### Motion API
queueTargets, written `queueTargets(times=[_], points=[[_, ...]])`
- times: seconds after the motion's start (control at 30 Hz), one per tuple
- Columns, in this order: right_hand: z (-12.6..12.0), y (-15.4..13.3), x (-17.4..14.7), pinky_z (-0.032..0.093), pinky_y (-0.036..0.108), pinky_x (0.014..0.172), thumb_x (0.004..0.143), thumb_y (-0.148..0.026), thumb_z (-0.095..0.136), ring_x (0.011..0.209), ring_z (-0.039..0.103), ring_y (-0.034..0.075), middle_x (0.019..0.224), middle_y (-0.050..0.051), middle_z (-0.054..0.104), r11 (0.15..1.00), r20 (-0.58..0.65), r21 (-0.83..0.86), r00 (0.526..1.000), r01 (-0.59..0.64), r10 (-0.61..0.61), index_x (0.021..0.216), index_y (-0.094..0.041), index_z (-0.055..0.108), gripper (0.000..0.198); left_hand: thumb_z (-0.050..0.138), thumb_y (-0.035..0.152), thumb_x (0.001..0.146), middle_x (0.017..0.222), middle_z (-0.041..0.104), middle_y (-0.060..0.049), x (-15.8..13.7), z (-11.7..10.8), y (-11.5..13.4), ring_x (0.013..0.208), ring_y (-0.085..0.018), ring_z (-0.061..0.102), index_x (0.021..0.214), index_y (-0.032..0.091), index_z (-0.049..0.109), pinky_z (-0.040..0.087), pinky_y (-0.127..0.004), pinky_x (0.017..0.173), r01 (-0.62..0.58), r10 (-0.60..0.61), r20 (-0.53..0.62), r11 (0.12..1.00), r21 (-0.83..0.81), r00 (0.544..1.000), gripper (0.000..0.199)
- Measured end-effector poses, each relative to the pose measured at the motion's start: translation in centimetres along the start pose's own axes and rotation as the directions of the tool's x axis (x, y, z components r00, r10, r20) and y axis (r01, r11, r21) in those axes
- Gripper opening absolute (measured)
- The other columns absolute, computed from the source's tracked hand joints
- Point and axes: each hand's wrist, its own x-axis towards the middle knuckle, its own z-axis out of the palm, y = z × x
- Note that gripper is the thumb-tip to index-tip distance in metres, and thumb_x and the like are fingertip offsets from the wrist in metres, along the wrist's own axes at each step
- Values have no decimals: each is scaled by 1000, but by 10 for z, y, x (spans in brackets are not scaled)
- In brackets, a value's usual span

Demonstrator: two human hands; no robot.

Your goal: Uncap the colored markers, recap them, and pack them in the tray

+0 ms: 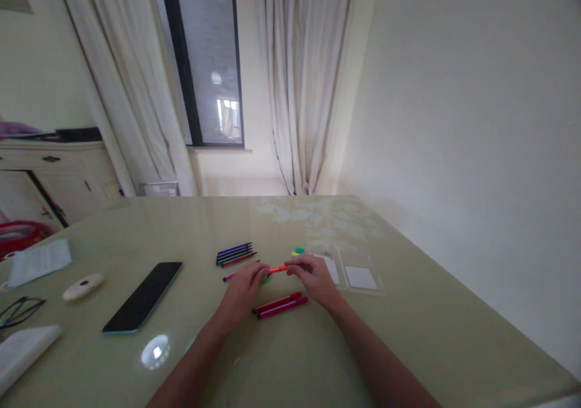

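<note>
Between my two hands an orange-red marker [277,269] is held level above the table. The fingertips of my left hand [244,288] pinch its left end, while my right hand [315,278] pinches the right end. Just below lie a red marker [276,303] and a magenta marker [282,308], side by side. A green marker [265,279] and a pink marker [227,277] are partly hidden by my left hand. Past my right hand, the ends of a yellow marker [295,254] and a teal marker [300,250] show. Several dark markers [233,253] lie in a row farther left.
A clear plastic case [380,286] with white cards lies open on the right. On the left are a phone [143,299], a white oval object [83,287], glasses [20,312], a paper sheet [40,264] and a white box-like object [27,350]. A wall borders the table's right side.
</note>
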Motion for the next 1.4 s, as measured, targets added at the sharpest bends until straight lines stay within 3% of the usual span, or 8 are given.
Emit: queueTargets(times=[0.1,0.2,0.3,0.43,0.63,0.77,1.03,1.4], points=[[-3,4,2,52,29,68,93,-38,63,72,70,20,79,4,77,998,-31,-28,998,-58,57,91,-21,78,23,40,42,102,94,72,-8,-2,0,4,93,-26,63,90,20,71,46,-37,88,-51,47,28,989,138,998,40],[-2,10,3,52,31,76,98,-34,56,82,70,21,89,7,77,962,-101,-265,994,-70,45,94,-20,77,25,44,38,102,94,71,-8,-5,0,10,95,-25,62,89,20,74,44,-39,93,-118,92,114,960,252,989,37],[2,15,2,47,35,90,97,-29,60,100,67,24,103,9,76,817,-46,-575,999,-37,12,95,-21,78,19,52,35,99,91,70,-7,-10,1,14,93,-25,62,89,22,77,44,-38,87,-133,67,216,942,309,974,30],[7,19,-1,43,37,95,95,-27,65,108,62,26,111,10,73,682,15,-731,999,-9,30,91,-21,78,15,57,38,95,93,71,-6,-9,-4,8,94,-24,63,90,24,79,46,-35,85,-105,39,226,952,288,973,26],[8,16,1,42,36,92,96,-26,64,107,62,26,108,8,73,692,33,-722,999,9,21,93,-20,74,11,48,31,98,108,71,-11,-2,-30,-32,106,-28,63,104,19,76,46,-41,96,161,-129,-97,860,485,987,31],[11,15,2,43,34,90,98,-24,62,101,65,24,102,7,74,774,16,-633,1000,14,-5,99,-20,70,10,54,30,94,107,72,-11,-4,-39,-48,106,-32,63,101,21,76,47,-43,93,244,-212,-124,779,578,969,25],[13,8,-2,45,32,85,98,-25,64,92,66,21,95,3,74,883,-37,-460,992,88,-119,96,-21,69,6,55,33,96,110,74,-6,1,-24,-38,104,-26,66,103,23,69,47,-38,93,73,-47,-97,955,289,994,19],[12,6,-2,47,33,85,97,-23,64,92,67,21,96,5,74,894,-52,-437,989,100,-136,97,-21,69,6,57,32,95,110,75,-7,-1,-19,-21,106,-27,65,101,23,69,46,-41,95,29,-12,-69,968,248,998,17]])
